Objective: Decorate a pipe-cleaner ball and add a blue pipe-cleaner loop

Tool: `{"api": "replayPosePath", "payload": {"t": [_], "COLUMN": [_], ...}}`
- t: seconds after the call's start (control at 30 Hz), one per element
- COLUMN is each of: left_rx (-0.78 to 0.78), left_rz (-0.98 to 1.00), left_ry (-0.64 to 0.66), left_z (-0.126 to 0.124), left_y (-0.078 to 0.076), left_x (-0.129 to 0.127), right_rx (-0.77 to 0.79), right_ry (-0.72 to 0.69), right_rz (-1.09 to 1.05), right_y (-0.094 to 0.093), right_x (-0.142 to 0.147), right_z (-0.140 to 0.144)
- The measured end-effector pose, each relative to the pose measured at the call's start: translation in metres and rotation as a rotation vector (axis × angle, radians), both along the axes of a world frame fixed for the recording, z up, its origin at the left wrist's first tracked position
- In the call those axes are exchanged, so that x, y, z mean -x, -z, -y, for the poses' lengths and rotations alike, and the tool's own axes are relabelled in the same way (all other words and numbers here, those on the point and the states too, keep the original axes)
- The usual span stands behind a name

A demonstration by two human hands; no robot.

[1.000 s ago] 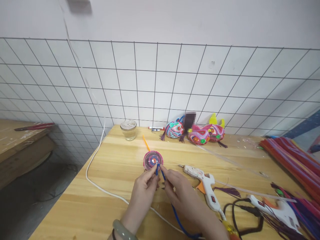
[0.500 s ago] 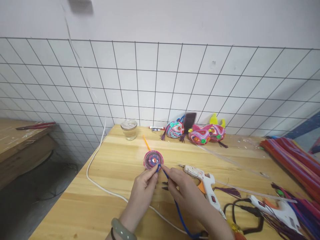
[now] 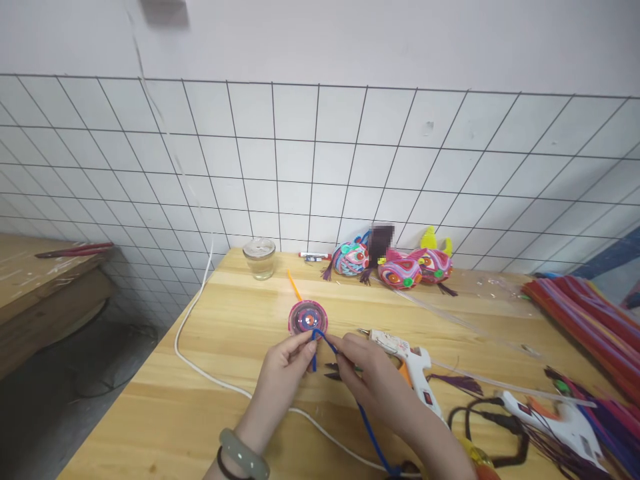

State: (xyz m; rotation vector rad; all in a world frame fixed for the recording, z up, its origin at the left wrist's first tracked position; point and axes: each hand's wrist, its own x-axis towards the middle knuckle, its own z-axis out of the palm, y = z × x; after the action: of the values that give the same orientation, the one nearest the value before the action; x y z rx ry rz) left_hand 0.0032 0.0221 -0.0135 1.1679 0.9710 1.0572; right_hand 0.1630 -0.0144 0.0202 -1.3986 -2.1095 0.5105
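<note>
1. The left hand (image 3: 283,371) and right hand (image 3: 373,380) are pinching the blue stem (image 3: 315,350) together, bending its tip just in front of the disc (image 3: 307,319) on the table (image 3: 210,400).
2. The stem is springy; a loosening pinch could be letting the bend snap open.
3. The right wrist is lying beside the glue gun (image 3: 407,360); brushing its nozzle risks a burn.
4. The trailing stem could be snagging the cord (image 3: 200,373).

White wall (image 3: 350,33), wire grid (image 3: 320,167)
</note>
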Motion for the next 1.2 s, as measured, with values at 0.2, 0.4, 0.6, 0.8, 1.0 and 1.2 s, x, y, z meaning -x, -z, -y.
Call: {"api": "replayPosePath", "payload": {"t": [0.2,0.4,0.6,0.8,1.0,1.2], "left_rx": [0.105,0.145,0.092,0.090,0.072,0.086], "left_rz": [0.095,0.090,0.012,0.020,0.057,0.052], "left_ry": [0.008,0.009,0.012,-0.062,-0.050,-0.075], "left_z": [-0.003,0.000,-0.002,-0.001,0.002,0.004], "left_y": [-0.006,-0.010,-0.007,-0.010,-0.009,-0.014], "left_x": [0.002,0.002,0.004,0.004,0.002,0.003], "right_rx": [-0.054,-0.071,-0.082,-0.125,-0.164,-0.187], "right_ry": [0.012,-0.002,-0.013,0.043,0.044,0.092], "right_rz": [-0.052,-0.005,0.028,0.100,0.111,0.142], "right_y": [0.005,0.004,0.005,0.005,0.004,0.004], "right_x": [-0.008,-0.010,-0.010,-0.010,-0.008,-0.005], "right_z": [-0.005,-0.004,-0.004,-0.006,-0.003,-0.002]}}
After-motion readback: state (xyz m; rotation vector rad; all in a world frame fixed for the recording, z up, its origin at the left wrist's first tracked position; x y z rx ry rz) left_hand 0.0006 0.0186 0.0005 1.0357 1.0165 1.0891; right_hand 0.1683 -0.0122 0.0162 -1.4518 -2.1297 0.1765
